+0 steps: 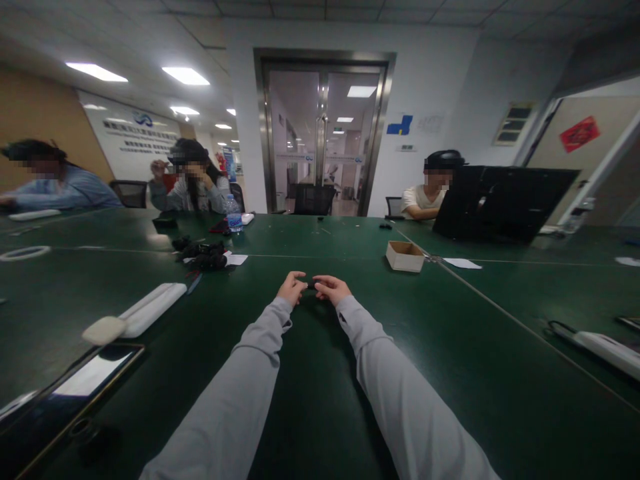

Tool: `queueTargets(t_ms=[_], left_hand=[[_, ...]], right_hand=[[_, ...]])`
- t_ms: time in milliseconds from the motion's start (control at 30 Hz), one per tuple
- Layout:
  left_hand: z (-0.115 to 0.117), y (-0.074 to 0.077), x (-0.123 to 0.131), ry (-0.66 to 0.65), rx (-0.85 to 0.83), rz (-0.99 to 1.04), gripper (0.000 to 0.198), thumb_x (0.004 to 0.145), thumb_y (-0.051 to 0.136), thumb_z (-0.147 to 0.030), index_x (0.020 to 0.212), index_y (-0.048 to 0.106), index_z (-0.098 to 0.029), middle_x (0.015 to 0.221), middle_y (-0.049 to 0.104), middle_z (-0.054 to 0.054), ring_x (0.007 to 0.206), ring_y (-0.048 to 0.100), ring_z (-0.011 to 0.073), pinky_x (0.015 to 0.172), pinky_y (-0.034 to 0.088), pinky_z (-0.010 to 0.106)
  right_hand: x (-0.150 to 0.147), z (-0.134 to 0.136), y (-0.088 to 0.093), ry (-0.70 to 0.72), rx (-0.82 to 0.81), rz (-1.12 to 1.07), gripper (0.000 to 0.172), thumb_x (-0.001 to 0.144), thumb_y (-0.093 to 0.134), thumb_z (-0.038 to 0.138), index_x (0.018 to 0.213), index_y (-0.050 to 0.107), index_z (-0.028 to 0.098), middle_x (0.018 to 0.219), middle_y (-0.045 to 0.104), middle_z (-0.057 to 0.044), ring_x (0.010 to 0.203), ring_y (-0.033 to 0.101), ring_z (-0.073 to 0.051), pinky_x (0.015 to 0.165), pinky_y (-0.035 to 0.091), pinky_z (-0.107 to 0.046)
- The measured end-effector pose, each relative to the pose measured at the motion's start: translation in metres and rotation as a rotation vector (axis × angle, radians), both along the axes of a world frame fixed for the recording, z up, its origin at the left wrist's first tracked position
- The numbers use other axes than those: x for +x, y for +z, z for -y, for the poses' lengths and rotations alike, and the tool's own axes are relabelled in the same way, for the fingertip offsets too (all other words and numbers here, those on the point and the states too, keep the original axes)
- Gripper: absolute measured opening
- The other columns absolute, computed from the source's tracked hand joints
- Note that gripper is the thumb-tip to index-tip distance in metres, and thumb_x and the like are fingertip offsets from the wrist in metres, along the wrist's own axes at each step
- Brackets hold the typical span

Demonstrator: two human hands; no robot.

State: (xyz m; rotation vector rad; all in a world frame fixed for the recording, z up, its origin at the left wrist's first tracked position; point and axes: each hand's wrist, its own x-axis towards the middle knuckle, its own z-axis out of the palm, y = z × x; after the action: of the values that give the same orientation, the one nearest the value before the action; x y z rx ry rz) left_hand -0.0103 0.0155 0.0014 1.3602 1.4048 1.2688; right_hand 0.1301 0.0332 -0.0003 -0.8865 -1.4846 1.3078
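A small black object (311, 285), too small to make out its kind, is between my two hands, just above the green table (320, 373). My left hand (291, 288) pinches its left end between thumb and fingers. On the other end, the thumb and fingers of my right hand (333, 289) are closed, with the index finger reaching over toward the left. Both arms stretch forward in grey sleeves. An open cardboard box (405, 257) stands beyond my right hand.
Left of my arm lie a phone (85, 393), a white case (154, 308) and a black round piece (85, 430). Farther off are a heap of black parts (203, 253) and a water bottle (233, 215). A monitor (500, 203) stands back right. Several people sit around the table.
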Motion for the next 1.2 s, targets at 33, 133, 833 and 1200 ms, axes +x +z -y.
queueTargets(t_ms=[33, 133, 833, 1200], left_hand=[[-0.0002, 0.0002, -0.0005, 0.005, -0.012, 0.003, 0.029, 0.071, 0.044, -0.029, 0.098, 0.045, -0.02, 0.051, 0.043, -0.007, 0.033, 0.035, 0.0036, 0.032, 0.026, 0.014], [-0.0003, 0.001, -0.0015, 0.018, -0.011, 0.007, 0.028, 0.073, 0.04, -0.034, 0.096, 0.047, -0.019, 0.048, 0.041, -0.007, 0.032, 0.033, 0.0036, 0.032, 0.027, 0.014], [-0.0032, -0.0004, -0.0036, 0.014, -0.015, 0.111, 0.048, 0.069, 0.05, -0.027, 0.112, 0.028, -0.025, 0.061, 0.049, -0.006, 0.037, 0.041, 0.0046, 0.033, 0.033, 0.014], [-0.0047, -0.0024, -0.0038, -0.04, -0.028, 0.092, 0.038, 0.072, 0.046, -0.03, 0.107, 0.035, -0.021, 0.055, 0.049, -0.006, 0.037, 0.041, 0.0049, 0.035, 0.033, 0.014]], right_hand=[[0.0, 0.0, 0.0, -0.003, -0.003, 0.0, 0.034, 0.057, 0.066, 0.026, 0.088, 0.06, 0.015, 0.056, 0.057, 0.002, 0.047, 0.053, -0.007, 0.047, 0.043, -0.02], [-0.0005, -0.0008, -0.0007, -0.011, -0.011, -0.004, 0.033, 0.057, 0.065, 0.025, 0.088, 0.06, 0.015, 0.056, 0.057, 0.002, 0.046, 0.052, -0.006, 0.047, 0.043, -0.02], [-0.0001, -0.0023, -0.0032, -0.002, -0.01, -0.052, 0.035, 0.056, 0.065, 0.028, 0.087, 0.059, 0.014, 0.058, 0.057, 0.002, 0.046, 0.052, -0.006, 0.045, 0.042, -0.019], [-0.0007, -0.0035, -0.0042, 0.002, -0.021, -0.074, 0.031, 0.056, 0.066, 0.026, 0.084, 0.059, 0.015, 0.061, 0.058, 0.002, 0.045, 0.053, -0.006, 0.043, 0.042, -0.018]])
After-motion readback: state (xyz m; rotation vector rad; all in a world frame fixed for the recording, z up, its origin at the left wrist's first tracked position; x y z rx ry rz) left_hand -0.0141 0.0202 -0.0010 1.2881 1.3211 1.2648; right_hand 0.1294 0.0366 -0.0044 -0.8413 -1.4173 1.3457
